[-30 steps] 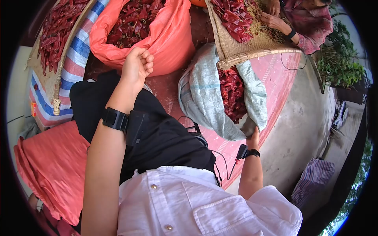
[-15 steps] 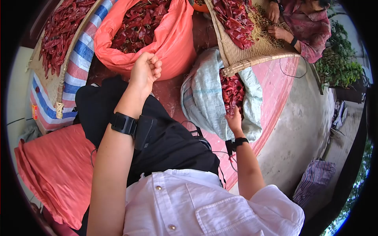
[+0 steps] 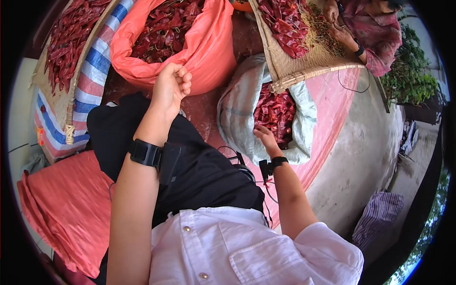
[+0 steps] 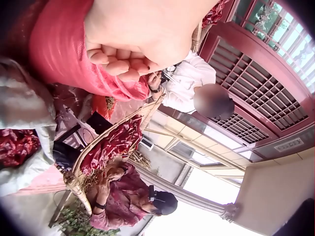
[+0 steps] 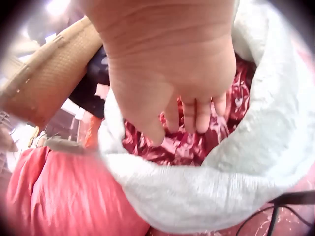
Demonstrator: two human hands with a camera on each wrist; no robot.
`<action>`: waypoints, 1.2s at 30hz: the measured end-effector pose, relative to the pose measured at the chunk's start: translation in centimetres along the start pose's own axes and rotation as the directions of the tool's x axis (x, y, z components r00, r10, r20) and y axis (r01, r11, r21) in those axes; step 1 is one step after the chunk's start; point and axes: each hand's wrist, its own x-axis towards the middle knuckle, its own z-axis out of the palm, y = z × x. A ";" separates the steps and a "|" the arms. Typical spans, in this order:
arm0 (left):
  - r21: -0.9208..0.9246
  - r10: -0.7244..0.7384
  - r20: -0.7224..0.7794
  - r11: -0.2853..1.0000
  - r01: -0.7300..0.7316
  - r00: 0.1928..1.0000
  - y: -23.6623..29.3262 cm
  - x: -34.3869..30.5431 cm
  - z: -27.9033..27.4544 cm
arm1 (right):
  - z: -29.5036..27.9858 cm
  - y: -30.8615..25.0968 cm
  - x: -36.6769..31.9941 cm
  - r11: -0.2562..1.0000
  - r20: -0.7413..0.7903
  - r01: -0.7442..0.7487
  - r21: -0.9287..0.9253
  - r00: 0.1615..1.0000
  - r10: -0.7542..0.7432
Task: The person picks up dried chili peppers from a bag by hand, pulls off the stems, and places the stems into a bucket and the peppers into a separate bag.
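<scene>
My right hand (image 3: pixel 269 141) reaches over the mouth of a pale woven sack (image 3: pixel 242 114) full of dried red chilies (image 3: pixel 280 114). In the right wrist view its fingers (image 5: pixel 202 118) point down over the chilies, spread a little apart. The sack's rim is folded outward around them. My left hand (image 3: pixel 171 89) is held palm up above the black trousers, its fingers loosely curled around nothing. Just beyond it stands a big red sack (image 3: pixel 209 61), also filled with dried chilies (image 3: pixel 166 33).
A woven tray (image 3: pixel 285 71) with chilies and stems overhangs the pale sack, and another person's hands (image 3: pixel 339 33) are over it. Another chili tray (image 3: pixel 66 85) rests on a striped bag (image 3: pixel 90 90) at left. Cables (image 3: pixel 266 190) run beside my lap. In the left wrist view another person (image 4: pixel 192 83) wears white.
My right hand has gone from the pale sack's near rim up over its opening, then a little left across the chilies. The sack's mouth looks wider. My left hand stays nearly in place.
</scene>
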 end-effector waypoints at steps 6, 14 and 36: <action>-0.015 0.020 0.005 1.000 -0.019 1.000 -0.6 0.7 -0.1 | -14.2 9.6 3.3 0.956 -0.417 -0.190 -0.226 0.905 0.081; 0.065 -0.014 -0.035 0.998 0.016 0.999 -1.2 0.8 1.0 | -15.3 4.1 0.0 0.897 -0.572 -0.044 -0.441 0.783 -0.243; 0.195 0.118 -0.043 0.975 -0.107 0.992 -0.3 0.5 0.3 | 9.2 -23.1 -10.8 0.317 0.370 0.760 -0.568 0.580 -0.726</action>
